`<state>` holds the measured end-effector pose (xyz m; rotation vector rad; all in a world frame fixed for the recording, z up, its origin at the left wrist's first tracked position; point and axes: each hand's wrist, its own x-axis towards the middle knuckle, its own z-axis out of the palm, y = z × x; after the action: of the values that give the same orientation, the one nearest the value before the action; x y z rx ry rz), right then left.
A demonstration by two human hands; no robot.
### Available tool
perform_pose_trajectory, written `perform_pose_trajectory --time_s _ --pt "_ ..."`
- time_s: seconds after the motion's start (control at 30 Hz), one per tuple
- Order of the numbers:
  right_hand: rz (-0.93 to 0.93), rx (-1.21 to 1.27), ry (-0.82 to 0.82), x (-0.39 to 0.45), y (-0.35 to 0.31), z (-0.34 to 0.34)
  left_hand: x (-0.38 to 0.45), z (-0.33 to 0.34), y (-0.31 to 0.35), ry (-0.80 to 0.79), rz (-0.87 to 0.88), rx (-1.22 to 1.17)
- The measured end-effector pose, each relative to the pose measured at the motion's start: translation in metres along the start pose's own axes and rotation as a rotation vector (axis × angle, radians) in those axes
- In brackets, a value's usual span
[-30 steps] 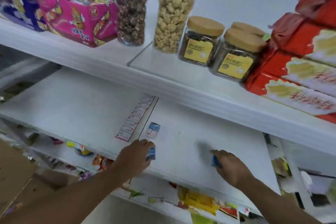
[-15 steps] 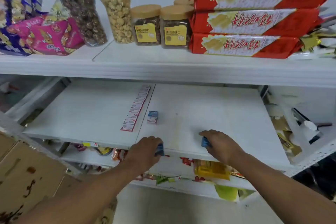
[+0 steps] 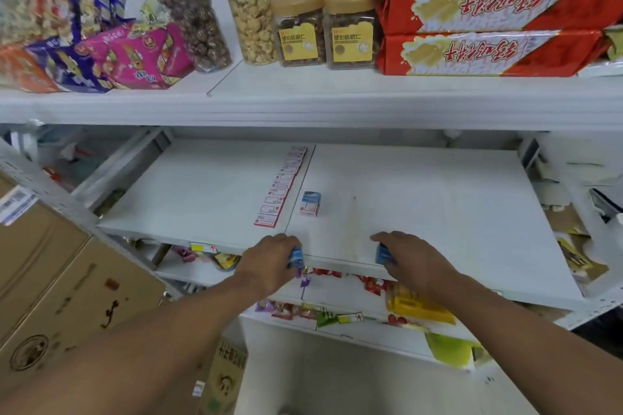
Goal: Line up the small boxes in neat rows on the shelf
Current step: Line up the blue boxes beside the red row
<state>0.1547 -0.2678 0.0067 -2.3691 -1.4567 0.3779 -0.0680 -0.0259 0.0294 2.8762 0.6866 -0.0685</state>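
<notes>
Stretching wide, the shelf (image 3: pixel 421 199) carries a row of boxes (image 3: pixel 280 186) by the centre seam & a lone box (image 3: pixel 310 203) just beside it. Left hand (image 3: pixel 269 263) w/ fingers curled round a blue box (image 3: pixel 296 257); right hand (image 3: pixel 414 263) likewise pinches another (image 3: pixel 382 253). Both sit at the front lip, so a loose grip could prob. drop one off the edge.

Left hand (image 3: pixel 269 261) is covering most of its small blue box (image 3: pixel 296 257); only one end is showing. Right hand (image 3: pixel 413 264) is hiding most of the other blue box (image 3: pixel 382 253) too. Print on the lone box (image 3: pixel 310 203) and the row of boxes (image 3: pixel 282 186) is blurring out, unreadable. Red packs (image 3: pixel 499 50) are running off the top and right edges.
</notes>
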Motion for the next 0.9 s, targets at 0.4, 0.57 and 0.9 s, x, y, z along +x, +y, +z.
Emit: perform_pose_trajectory --time_s 0.4,0.57,0.9 --pt "0.179 0.023 -0.036 0.033 -0.039 0.046 0.116 0.017 -0.053 0.020 0.129 -0.115" --pt "0.246 0.084 0.007 0.041 -0.047 0.069 0.154 0.056 -0.075 -0.045 0.169 -0.141" --pt "0.297 0.122 -0.011 0.070 -0.067 0.086 0.151 0.091 -0.113 0.033 0.244 -0.238"
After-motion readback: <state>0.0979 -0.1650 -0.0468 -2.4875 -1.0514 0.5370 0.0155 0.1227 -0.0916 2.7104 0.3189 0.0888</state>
